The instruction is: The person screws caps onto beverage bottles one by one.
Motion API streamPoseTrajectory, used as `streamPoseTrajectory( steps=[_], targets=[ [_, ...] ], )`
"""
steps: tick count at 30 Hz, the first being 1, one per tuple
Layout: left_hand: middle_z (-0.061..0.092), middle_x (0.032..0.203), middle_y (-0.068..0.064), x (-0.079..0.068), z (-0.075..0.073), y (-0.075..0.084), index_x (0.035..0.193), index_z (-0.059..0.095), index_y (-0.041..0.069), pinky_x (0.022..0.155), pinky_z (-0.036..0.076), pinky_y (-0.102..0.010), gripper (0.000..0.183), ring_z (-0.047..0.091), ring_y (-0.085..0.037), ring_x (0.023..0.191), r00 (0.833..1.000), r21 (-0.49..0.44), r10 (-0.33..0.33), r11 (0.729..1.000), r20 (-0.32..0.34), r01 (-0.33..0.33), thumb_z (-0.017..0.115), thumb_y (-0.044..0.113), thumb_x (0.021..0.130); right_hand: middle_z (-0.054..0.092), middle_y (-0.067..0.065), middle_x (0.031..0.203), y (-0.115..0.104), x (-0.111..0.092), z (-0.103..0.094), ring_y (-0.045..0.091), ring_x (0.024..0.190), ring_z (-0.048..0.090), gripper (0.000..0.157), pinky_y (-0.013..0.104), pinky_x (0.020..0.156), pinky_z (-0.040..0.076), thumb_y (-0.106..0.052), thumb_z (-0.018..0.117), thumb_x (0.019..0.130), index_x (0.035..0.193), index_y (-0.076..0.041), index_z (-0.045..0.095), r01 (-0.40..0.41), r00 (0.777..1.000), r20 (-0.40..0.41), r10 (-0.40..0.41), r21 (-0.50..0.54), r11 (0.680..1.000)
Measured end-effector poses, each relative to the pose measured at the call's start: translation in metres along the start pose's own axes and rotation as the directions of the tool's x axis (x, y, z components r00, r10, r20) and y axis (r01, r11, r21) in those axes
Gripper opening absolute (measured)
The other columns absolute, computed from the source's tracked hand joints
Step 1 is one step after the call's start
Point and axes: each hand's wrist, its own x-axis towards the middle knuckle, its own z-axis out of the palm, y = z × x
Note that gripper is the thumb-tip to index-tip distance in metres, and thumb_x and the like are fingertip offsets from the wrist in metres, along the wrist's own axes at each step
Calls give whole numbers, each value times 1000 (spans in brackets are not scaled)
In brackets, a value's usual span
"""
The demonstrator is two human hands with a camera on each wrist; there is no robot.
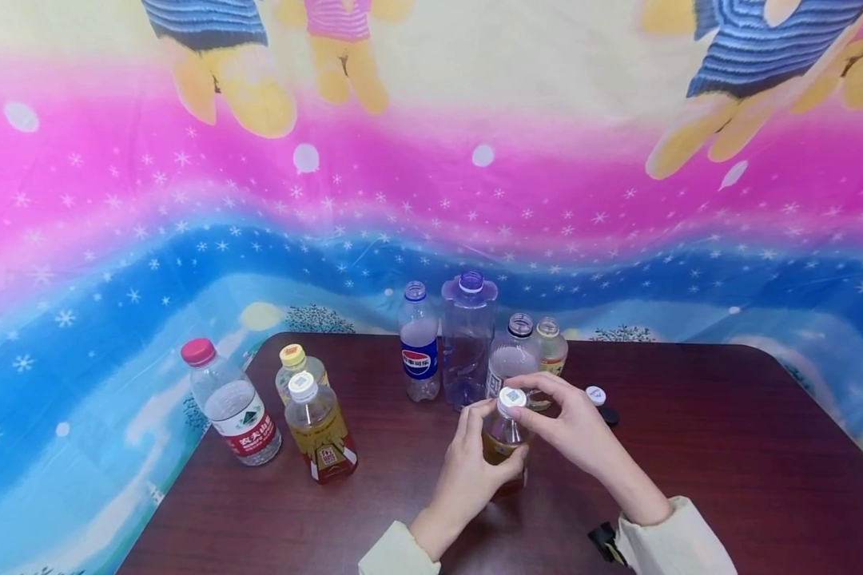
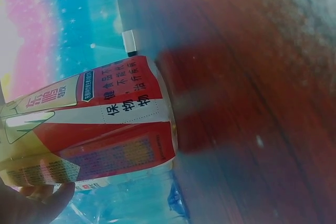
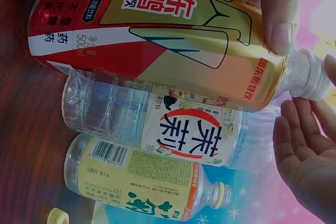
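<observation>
1. Dongpeng drink bottle (image 3: 157, 30), clear at the neck, its red-and-gold label hiding the contents, stands upright between two hands at a dark wood table (image 1: 726, 447); I cannot tell whether its base touches.
2. Left hand (image 1: 467, 463) is clamped around the bottle's body below the neck; right hand (image 1: 575, 415) pinches its white cap (image 1: 512, 399) on top.
3. Uncapped beyond the hands on my feed: see-through jasmine tea bottle (image 3: 191, 129), yellow-labelled bottle (image 3: 139, 177), purple bottle (image 1: 467, 343) and Pepsi bottle (image 1: 420, 355).
4. Capped, well apart at left: matching Dongpeng bottle (image 1: 321, 439), yellow-capped bottle (image 1: 309, 367) and see-through Nongfu Spring bottle (image 1: 236, 411).
</observation>
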Motion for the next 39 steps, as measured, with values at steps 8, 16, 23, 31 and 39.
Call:
streamPoseTrajectory(
  steps=[8, 16, 23, 31, 39],
  targets=[
    [53, 128, -4, 0, 0, 1, 126, 46, 14, 96, 52, -36, 58, 60, -20, 114, 1000, -8, -8, 1000, 2, 8, 76, 28, 79, 66, 11, 104, 0, 5, 5, 13, 88, 66, 29, 23, 73, 54, -17, 75, 81, 105, -6, 62, -100, 995, -8, 101, 75, 992],
    [52, 130, -5, 0, -1, 2, 128, 45, 16, 96, 52, -38, 60, 60, -22, 115, 1000, 10, -20, 1000, 17, 19, 75, 31, 79, 62, 9, 122, 0, -1, 5, 9, 106, 58, 41, 32, 86, 52, -15, 68, 87, 126, -8, 58, 45, 995, 84, -45, -2, 999],
    [53, 130, -4, 0, -1, 2, 126, 46, 15, 95, 52, -37, 59, 60, -21, 114, 1000, 13, -9, 1000, 5, 9, 76, 31, 78, 64, 8, 120, 1, -2, 1, -1, 102, 58, 35, 27, 85, 53, -10, 64, 89, 124, -7, 61, 87, 993, 78, -86, -4, 996],
    [54, 128, -4, 0, 1, 0, 125, 46, 15, 94, 53, -35, 58, 61, -20, 113, 1000, 16, 17, 1000, -20, -17, 77, 29, 78, 66, 11, 112, 2, 2, 3, 14, 93, 66, 34, 21, 76, 54, -8, 70, 84, 117, -5, 64, -12, 999, 44, 10, 44, 999],
    [54, 128, -3, -1, 2, 0, 126, 46, 16, 94, 52, -36, 58, 60, -20, 114, 1000, 10, 1, 1000, -12, -1, 76, 30, 79, 66, 11, 108, 0, 4, 6, 20, 91, 67, 39, 23, 73, 54, -19, 78, 78, 112, -7, 63, -108, 994, 4, 108, 54, 993]
  ],
)
